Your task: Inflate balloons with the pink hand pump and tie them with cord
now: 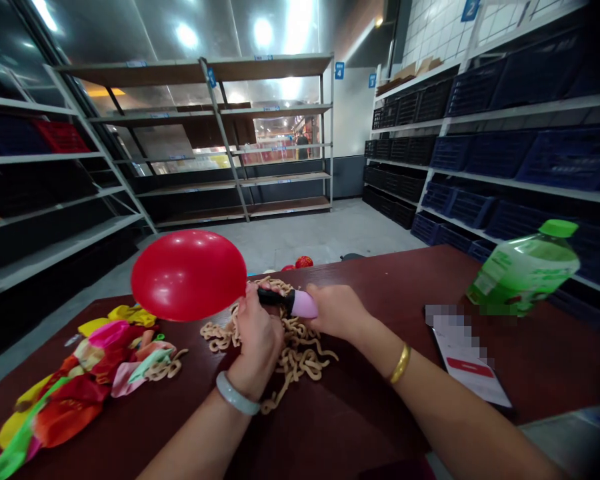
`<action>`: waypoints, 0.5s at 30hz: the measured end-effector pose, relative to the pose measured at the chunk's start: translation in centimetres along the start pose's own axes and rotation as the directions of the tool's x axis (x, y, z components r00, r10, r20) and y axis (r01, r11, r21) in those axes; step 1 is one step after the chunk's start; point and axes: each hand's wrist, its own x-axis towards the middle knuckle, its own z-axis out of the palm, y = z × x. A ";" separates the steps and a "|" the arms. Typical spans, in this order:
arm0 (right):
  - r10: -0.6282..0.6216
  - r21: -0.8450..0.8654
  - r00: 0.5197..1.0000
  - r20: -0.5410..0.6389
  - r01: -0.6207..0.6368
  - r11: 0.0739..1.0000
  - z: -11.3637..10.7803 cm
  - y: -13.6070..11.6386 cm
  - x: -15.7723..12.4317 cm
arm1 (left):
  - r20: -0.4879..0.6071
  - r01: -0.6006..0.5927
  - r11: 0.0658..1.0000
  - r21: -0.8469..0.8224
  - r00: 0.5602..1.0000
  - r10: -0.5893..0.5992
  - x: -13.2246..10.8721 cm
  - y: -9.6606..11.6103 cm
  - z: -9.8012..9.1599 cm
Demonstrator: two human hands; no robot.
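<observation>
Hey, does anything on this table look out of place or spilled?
A small clump of beige noodle-like strands lies beside the limp multicoloured rubber balloons, oddly apart from the main beige heap. No liquid spill shows.

One inflated balloon, one pump, one bottle

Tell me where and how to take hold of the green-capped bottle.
The bottle is probably best gripped at the shoulder, just under the cap, from above with the right hand, once free of the pump. The cap is uppermost and the body narrows toward it; the phone lies on the near left side, hampering a low approach from there.
</observation>
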 end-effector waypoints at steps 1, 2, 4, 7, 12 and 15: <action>0.006 0.004 1.000 0.003 -0.006 1.000 -0.1 -0.2 0.0 | 0.014 -0.003 1.000 0.001 1.000 0.003 -0.1 0.1 0.1; 0.011 0.009 1.000 0.005 -0.011 1.000 -0.1 -0.4 0.0 | 0.026 -0.006 1.000 0.003 1.000 0.006 0.0 0.4 0.2; 0.022 0.017 1.000 0.008 -0.022 1.000 -0.1 -0.5 0.1 | 0.038 -0.018 1.000 0.011 0.999 0.017 0.5 1.0 0.2; 0.027 0.022 0.999 0.026 -0.027 0.999 -0.1 0.0 0.4 | -0.005 -0.057 0.998 0.030 0.998 0.057 2.2 2.7 -0.1; 0.028 -0.039 0.999 0.044 -0.026 0.999 -0.2 1.9 0.9 | -0.085 -0.103 0.994 0.025 0.991 0.105 5.9 6.3 -1.4; 0.030 -0.063 0.998 0.050 -0.027 0.998 -0.5 2.7 0.8 | -0.112 -0.139 0.990 0.017 0.984 0.140 7.1 7.0 -2.0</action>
